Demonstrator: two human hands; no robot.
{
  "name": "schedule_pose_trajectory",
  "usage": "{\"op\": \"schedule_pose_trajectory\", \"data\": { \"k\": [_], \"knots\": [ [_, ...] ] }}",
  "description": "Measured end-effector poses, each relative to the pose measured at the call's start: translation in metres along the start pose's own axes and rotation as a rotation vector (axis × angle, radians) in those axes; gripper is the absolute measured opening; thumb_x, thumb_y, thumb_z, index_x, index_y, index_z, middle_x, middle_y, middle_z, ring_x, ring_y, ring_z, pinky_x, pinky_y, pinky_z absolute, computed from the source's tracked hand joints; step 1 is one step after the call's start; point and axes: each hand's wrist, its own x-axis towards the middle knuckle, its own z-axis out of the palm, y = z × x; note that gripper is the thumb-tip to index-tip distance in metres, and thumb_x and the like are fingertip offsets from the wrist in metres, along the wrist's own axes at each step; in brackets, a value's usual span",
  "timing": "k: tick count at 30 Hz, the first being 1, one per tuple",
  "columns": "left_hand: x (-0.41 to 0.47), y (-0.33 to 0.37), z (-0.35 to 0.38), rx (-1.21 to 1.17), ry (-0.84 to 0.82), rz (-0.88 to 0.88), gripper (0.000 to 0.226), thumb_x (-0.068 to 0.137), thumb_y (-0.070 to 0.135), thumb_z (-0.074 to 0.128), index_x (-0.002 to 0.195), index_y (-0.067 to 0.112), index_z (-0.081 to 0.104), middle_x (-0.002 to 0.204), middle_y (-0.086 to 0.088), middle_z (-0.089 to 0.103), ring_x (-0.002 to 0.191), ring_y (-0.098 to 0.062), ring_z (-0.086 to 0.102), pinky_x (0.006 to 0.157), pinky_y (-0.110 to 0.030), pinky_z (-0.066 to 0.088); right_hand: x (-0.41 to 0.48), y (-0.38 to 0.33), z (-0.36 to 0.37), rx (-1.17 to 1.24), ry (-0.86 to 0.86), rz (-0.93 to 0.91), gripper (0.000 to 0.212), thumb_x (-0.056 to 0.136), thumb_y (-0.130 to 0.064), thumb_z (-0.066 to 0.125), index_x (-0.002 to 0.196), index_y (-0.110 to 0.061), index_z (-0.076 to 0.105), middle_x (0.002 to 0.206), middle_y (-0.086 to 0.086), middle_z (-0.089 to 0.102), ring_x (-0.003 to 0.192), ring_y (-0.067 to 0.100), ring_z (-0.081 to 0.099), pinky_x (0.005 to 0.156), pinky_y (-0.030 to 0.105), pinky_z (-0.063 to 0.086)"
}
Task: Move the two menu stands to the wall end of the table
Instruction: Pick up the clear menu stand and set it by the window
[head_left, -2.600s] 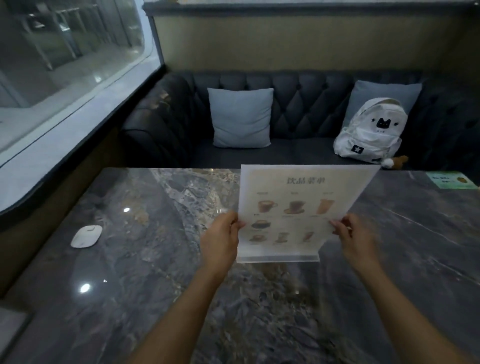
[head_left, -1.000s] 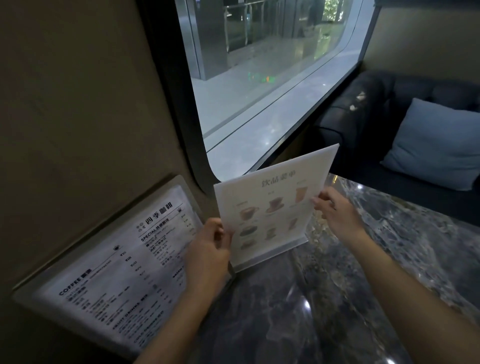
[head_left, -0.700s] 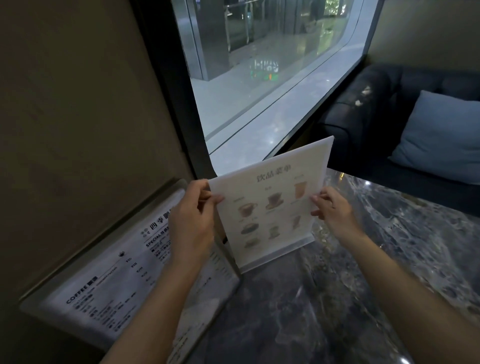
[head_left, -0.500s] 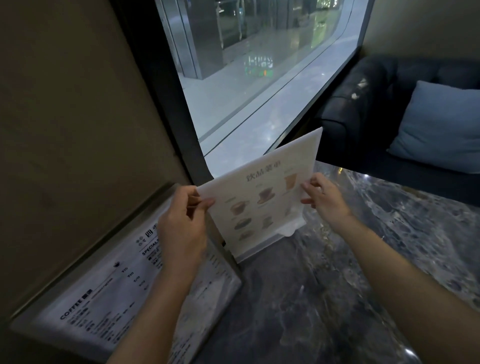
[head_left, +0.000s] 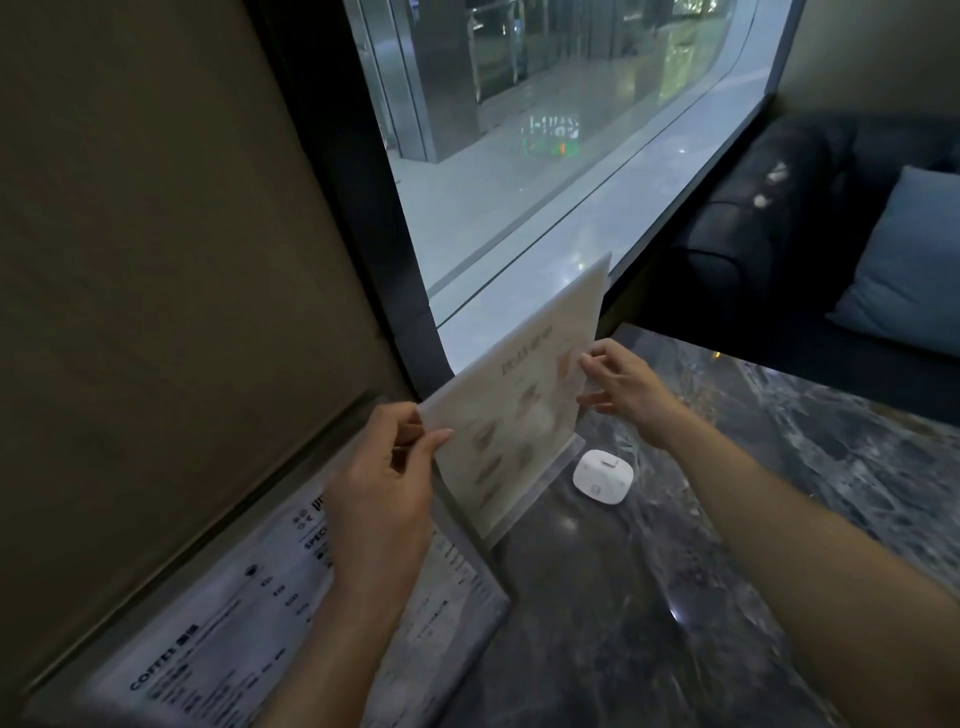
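A clear acrylic drinks menu stand (head_left: 524, 410) with pictures of cups stands tilted near the wall end of the dark marble table (head_left: 649, 597), its base close to the tabletop. My left hand (head_left: 382, 483) pinches its left edge. My right hand (head_left: 621, 387) grips its right edge. A larger coffee menu stand (head_left: 218, 649) with black print leans against the tan wall at the lower left, partly hidden behind my left forearm.
A small white rounded device (head_left: 602, 475) lies on the table just right of the drinks stand's base. A window with a dark frame (head_left: 374, 260) rises behind it. A dark sofa (head_left: 753, 234) with a blue cushion (head_left: 909, 270) sits at the right.
Both hands carried the drinks stand from the table's middle to the wall end. Over the last half second it turned more edge-on, and the white device came into view.
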Motion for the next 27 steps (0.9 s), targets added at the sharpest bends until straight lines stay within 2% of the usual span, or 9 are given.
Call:
{"op": "schedule_pose_trajectory", "data": {
  "k": [3, 7, 9, 10, 14, 17, 20, 24, 27],
  "knots": [
    [0.002, 0.0, 0.001, 0.003, 0.013, -0.019, 0.019, 0.078, 0.018, 0.069, 0.079, 0.029, 0.054, 0.068, 0.016, 0.06, 0.072, -0.001, 0.06, 0.058, -0.016, 0.047, 0.009, 0.001, 0.002, -0.059, -0.029, 0.01, 0.016, 0.091, -0.038, 0.046, 0.077, -0.033, 0.053, 0.088, -0.001, 0.06, 0.069, 0.018, 0.065, 0.052, 0.025, 0.042],
    [0.006, 0.002, 0.001, -0.008, 0.019, -0.05, 0.019, 0.078, 0.018, 0.069, 0.078, 0.03, 0.055, 0.069, 0.017, 0.061, 0.071, 0.001, 0.06, 0.057, -0.01, 0.049, 0.015, -0.001, 0.007, -0.069, -0.029, -0.002, 0.017, 0.091, -0.037, 0.046, 0.077, -0.032, 0.053, 0.083, -0.001, 0.058, 0.073, 0.018, 0.062, 0.041, 0.008, 0.042],
    [0.007, 0.005, 0.001, -0.003, 0.032, -0.049, 0.019, 0.078, 0.019, 0.068, 0.08, 0.031, 0.053, 0.069, 0.018, 0.06, 0.071, 0.002, 0.061, 0.056, -0.01, 0.051, 0.015, -0.002, 0.007, -0.074, -0.033, 0.0, 0.017, 0.092, -0.037, 0.045, 0.077, -0.032, 0.052, 0.083, 0.0, 0.057, 0.075, 0.018, 0.061, 0.039, 0.006, 0.041],
    [0.008, 0.006, 0.0, 0.004, 0.035, -0.046, 0.018, 0.079, 0.021, 0.067, 0.081, 0.032, 0.053, 0.069, 0.018, 0.06, 0.071, 0.002, 0.061, 0.055, -0.013, 0.053, 0.016, -0.002, 0.007, -0.074, -0.037, 0.001, 0.017, 0.092, -0.037, 0.045, 0.077, -0.031, 0.052, 0.085, 0.001, 0.058, 0.076, 0.018, 0.061, 0.039, 0.005, 0.04],
    [0.008, 0.011, -0.001, 0.054, 0.044, -0.023, 0.009, 0.084, 0.03, 0.058, 0.085, 0.034, 0.051, 0.07, 0.018, 0.059, 0.071, -0.004, 0.062, 0.053, -0.039, 0.058, 0.02, -0.001, 0.006, -0.087, -0.051, 0.009, 0.019, 0.092, -0.038, 0.044, 0.079, -0.027, 0.052, 0.095, 0.011, 0.056, 0.079, 0.024, 0.059, 0.038, 0.005, 0.04],
    [0.01, 0.014, -0.001, 0.123, 0.069, 0.033, 0.008, 0.087, 0.028, 0.056, 0.091, 0.034, 0.052, 0.074, 0.021, 0.056, 0.065, -0.005, 0.062, 0.052, -0.042, 0.058, 0.025, 0.0, 0.007, -0.109, -0.059, 0.013, 0.022, 0.091, -0.04, 0.045, 0.085, -0.021, 0.053, 0.093, 0.012, 0.052, 0.078, 0.024, 0.056, 0.036, 0.005, 0.038],
    [0.014, 0.014, -0.003, 0.166, 0.11, 0.09, 0.012, 0.087, 0.02, 0.058, 0.098, 0.025, 0.057, 0.08, 0.011, 0.06, 0.066, -0.014, 0.062, 0.054, -0.044, 0.057, 0.03, 0.001, 0.011, -0.117, -0.048, 0.015, 0.022, 0.09, -0.041, 0.046, 0.084, -0.021, 0.053, 0.09, 0.01, 0.05, 0.076, 0.024, 0.055, 0.034, 0.005, 0.036],
    [0.015, 0.016, -0.006, 0.25, 0.109, 0.165, 0.009, 0.087, 0.012, 0.061, 0.096, 0.011, 0.064, 0.079, 0.001, 0.066, 0.064, -0.019, 0.06, 0.053, -0.043, 0.055, 0.031, 0.004, 0.013, -0.12, -0.042, 0.014, 0.022, 0.09, -0.044, 0.045, 0.083, -0.025, 0.053, 0.091, 0.008, 0.053, 0.077, 0.022, 0.057, 0.034, 0.005, 0.036],
    [0.015, 0.018, -0.007, 0.319, 0.09, 0.182, 0.007, 0.087, 0.011, 0.06, 0.093, 0.01, 0.065, 0.075, -0.007, 0.067, 0.061, -0.022, 0.059, 0.048, -0.045, 0.052, 0.028, 0.009, 0.013, -0.09, -0.039, 0.017, 0.024, 0.089, -0.046, 0.045, 0.086, -0.022, 0.053, 0.089, 0.004, 0.054, 0.075, 0.02, 0.057, 0.034, 0.005, 0.036]
  ]
}}
